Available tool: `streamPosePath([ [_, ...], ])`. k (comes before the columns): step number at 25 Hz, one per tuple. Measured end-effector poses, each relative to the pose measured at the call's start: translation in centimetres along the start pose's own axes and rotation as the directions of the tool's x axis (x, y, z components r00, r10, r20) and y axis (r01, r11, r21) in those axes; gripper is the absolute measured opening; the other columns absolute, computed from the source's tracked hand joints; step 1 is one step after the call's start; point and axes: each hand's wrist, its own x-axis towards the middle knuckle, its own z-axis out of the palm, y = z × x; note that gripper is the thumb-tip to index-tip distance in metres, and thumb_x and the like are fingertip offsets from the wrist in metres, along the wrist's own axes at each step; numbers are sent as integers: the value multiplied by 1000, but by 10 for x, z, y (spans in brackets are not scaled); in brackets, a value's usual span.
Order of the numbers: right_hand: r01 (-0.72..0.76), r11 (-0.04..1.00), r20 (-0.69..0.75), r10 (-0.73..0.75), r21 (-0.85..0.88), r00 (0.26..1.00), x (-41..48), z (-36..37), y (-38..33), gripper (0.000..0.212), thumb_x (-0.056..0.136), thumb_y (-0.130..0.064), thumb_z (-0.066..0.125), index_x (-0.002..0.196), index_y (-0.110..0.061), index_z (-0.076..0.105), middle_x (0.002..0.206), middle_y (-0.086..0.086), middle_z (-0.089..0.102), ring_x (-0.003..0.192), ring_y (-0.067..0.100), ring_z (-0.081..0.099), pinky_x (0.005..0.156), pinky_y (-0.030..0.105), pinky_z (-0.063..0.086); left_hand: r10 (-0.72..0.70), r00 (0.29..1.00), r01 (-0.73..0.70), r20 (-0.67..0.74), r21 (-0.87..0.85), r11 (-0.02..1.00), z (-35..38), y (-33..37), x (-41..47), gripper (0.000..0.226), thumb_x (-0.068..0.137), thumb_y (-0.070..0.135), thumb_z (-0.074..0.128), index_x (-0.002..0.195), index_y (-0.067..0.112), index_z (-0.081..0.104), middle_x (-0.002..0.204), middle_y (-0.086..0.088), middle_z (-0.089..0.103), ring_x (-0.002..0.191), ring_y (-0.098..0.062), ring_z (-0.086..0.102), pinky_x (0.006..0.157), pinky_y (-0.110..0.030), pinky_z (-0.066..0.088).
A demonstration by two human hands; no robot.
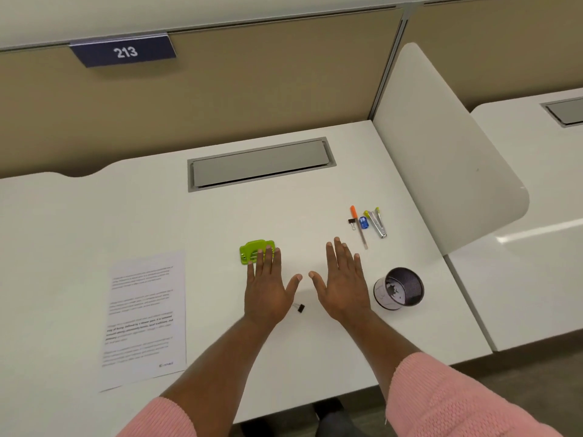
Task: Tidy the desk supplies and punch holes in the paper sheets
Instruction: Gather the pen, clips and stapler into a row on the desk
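We see a lime-green hole punch (252,251), squat with a rounded top, and to its left, well apart, a printed paper sheet (145,316) lying flat with blocks of grey and bold text. A small black binder clip (299,307) lies between our wrists. Far right sits a row of small supplies: an orange-capped pen (358,227), a second binder clip (352,223), a blue sharpener-like piece (364,223) and a metal staple remover (378,223), with a dark mesh cup (400,289) nearer us.

Everything rests on a white desk (157,216) with a grey cable hatch (262,164), tan partition panels behind and a blue plate reading 213 (124,52).

Our left hand (268,290) lies open, palm down, fingers close together, their tips overlapping the punch's right end; whether they touch it we cannot tell. Our right hand (342,283) is open too, fingers slightly spread, holding nothing, near the pen's tip.
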Motion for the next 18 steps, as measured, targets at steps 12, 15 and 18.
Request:
streamPosePath([
  [12,39,998,86,-42,45,995,-71,64,-42,60,103,-42,46,154,-11,35,163,7,28,151,23,26,125,42,16,14,994,-17,104,27,999,31,-48,-66,79,99,67,16,160,20,-1,167,-2,-9,154,-19,-13,125,-43,-4],
  [15,45,999,79,-45,3,996,-75,77,-41,54,101,-36,53,147,-10,46,151,9,48,140,25,44,117,42,33,19,993,-21,113,15,1000,39,-49,-67,78,99,66,16,160,20,-2,167,-2,-9,154,-19,-14,125,-43,-4],
  [18,30,1000,43,-31,5,999,-71,87,-40,44,96,-28,62,136,-12,58,132,5,62,121,25,58,100,40,46,25,993,-26,115,4,1000,47,-49,-64,77,99,65,16,160,20,0,167,-2,-8,154,-19,-13,126,-43,-3],
])
